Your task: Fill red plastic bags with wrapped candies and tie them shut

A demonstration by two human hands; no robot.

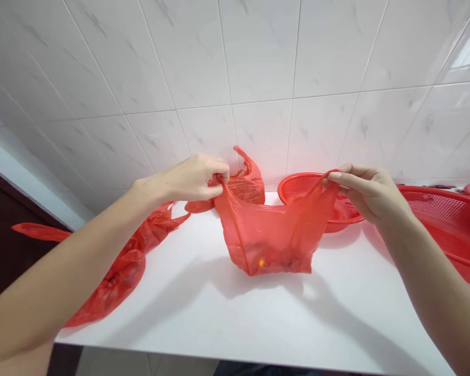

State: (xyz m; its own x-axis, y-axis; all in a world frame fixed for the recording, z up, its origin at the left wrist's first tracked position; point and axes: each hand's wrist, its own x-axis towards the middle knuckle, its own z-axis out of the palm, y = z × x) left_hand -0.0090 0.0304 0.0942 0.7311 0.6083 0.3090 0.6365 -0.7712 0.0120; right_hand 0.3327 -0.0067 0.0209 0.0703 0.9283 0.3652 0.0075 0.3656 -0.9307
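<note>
A red plastic bag hangs stretched between my two hands, above the white tabletop. My left hand grips its left handle in a closed fist. The right handle is pinched between the thumb and fingers of my right hand. Small dark shapes and one orange spot show through the thin plastic near the bag's bottom; I cannot make out what they are. The bag's shadow falls on the table below it.
Another red plastic bag lies at the left, partly behind my left arm. A smaller red bag rests against the tiled wall. Red plastic baskets stand at the right: a small one and a large one. The white table ends at the front.
</note>
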